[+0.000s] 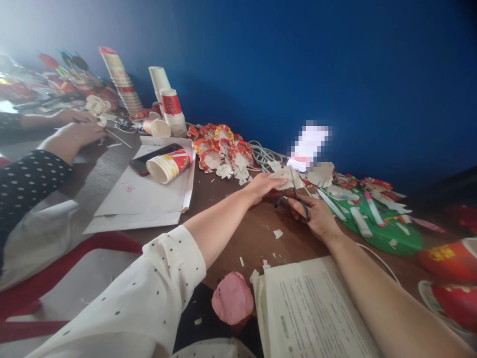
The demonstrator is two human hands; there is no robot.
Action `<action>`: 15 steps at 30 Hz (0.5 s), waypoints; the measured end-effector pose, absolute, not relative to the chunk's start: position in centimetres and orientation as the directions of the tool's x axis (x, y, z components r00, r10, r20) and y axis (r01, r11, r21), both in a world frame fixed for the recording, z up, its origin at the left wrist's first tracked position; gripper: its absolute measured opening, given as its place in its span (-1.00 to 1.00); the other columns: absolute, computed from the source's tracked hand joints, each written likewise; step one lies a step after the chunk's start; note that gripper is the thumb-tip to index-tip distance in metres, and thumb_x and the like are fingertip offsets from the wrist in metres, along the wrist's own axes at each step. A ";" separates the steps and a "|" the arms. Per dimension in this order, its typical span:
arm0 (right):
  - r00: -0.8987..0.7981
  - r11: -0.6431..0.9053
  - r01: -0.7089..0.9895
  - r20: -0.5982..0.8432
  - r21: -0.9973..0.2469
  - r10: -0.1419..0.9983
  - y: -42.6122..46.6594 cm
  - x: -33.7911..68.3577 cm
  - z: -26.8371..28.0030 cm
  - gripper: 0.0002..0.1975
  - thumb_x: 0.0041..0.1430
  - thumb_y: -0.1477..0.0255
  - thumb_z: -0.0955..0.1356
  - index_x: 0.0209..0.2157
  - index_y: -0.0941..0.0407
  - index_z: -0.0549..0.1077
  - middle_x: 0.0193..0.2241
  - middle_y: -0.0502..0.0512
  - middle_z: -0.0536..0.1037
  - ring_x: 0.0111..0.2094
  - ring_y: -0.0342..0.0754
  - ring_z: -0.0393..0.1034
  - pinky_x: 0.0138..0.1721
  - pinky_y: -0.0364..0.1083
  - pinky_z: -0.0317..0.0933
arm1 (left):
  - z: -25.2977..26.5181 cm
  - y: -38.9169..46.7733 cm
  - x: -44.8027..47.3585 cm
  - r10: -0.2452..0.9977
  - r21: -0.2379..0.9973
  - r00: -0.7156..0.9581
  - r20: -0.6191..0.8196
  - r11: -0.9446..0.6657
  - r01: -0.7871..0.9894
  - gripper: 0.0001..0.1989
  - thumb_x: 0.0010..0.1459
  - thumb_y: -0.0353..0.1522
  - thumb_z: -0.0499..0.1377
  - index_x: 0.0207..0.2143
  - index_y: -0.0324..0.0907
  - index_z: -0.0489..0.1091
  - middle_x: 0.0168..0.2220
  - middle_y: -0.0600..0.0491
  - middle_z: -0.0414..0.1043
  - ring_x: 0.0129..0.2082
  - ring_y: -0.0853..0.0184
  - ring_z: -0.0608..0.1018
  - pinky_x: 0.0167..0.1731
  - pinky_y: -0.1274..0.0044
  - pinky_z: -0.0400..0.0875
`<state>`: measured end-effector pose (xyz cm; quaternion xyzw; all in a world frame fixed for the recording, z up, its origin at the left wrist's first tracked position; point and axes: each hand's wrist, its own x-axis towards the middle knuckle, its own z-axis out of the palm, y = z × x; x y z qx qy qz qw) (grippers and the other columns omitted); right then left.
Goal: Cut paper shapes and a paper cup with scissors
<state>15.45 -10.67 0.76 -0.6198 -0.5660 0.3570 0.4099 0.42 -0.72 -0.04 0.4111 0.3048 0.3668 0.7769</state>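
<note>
My left hand (263, 188) pinches a piece of white paper (282, 178) above the brown table. With its fingers through the black handles, my right hand (316, 215) grips a pair of scissors (306, 211), whose blades point up at the paper's right side. Whether the blades are cutting at this instant I cannot tell. Small white scraps (278, 233) lie on the table below my hands. Just behind the paper, a bright phone-like screen (308, 144) stands blurred out. To the left of it is a heap of red and white cut paper-cup flowers (223, 151).
A co-worker's hands (76, 132) work at far left. Paper cups (171, 109) stand in stacks by the blue wall; another cup (164, 168) lies on a white box (137, 194) beside a phone (143, 161). Markers (360, 221) rest on a green disc (398, 238). Printed sheets (309, 308) lie in front.
</note>
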 end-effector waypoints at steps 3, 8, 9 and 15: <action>0.111 -0.024 0.394 0.022 -0.919 0.994 -10.5 15.6 0.3 -0.52 0.01 0.09 0.44 -0.17 0.17 0.60 -0.65 -0.06 0.39 -0.60 -0.17 0.22 -0.54 -0.15 0.11 | -0.3 -0.4 0.6 0.870 0.882 0.475 -0.134 0.323 -0.343 -0.85 0.02 -0.34 0.31 -0.39 -0.23 0.45 -0.53 0.09 0.46 -0.55 0.44 0.48 -0.44 0.56 0.36; 0.174 -0.067 0.354 -0.005 -0.933 0.985 -10.5 15.7 0.0 -0.49 -0.05 0.10 0.48 -0.15 0.17 0.58 -0.66 -0.05 0.40 -0.61 -0.14 0.24 -0.58 -0.14 0.08 | -1.0 0.2 0.9 0.899 0.921 0.434 -0.058 0.216 -0.324 -0.80 -0.04 -0.32 0.35 -0.48 -0.23 0.40 -0.58 0.12 0.42 -0.59 0.47 0.43 -0.47 0.59 0.30; 0.180 -0.069 0.355 -0.004 -0.932 0.984 -10.5 15.7 0.0 -0.51 -0.05 0.09 0.47 -0.19 0.17 0.58 -0.66 -0.04 0.40 -0.61 -0.14 0.24 -0.59 -0.14 0.07 | -1.1 0.2 0.9 0.893 0.925 0.446 -0.057 0.215 -0.314 -0.78 -0.06 -0.31 0.36 -0.48 -0.24 0.40 -0.58 0.12 0.43 -0.58 0.47 0.43 -0.47 0.59 0.29; 0.196 -0.056 0.377 0.020 -0.925 0.980 -10.7 15.5 0.7 -0.58 -0.06 0.04 0.45 -0.58 0.14 0.45 -0.67 -0.01 0.39 -0.63 -0.18 0.19 -0.60 -0.15 0.04 | -1.0 -0.3 0.8 0.860 0.922 0.503 -0.079 0.255 -0.290 -0.74 -0.12 -0.31 0.40 -0.50 -0.26 0.41 -0.64 0.16 0.35 -0.64 0.52 0.33 -0.48 0.58 0.24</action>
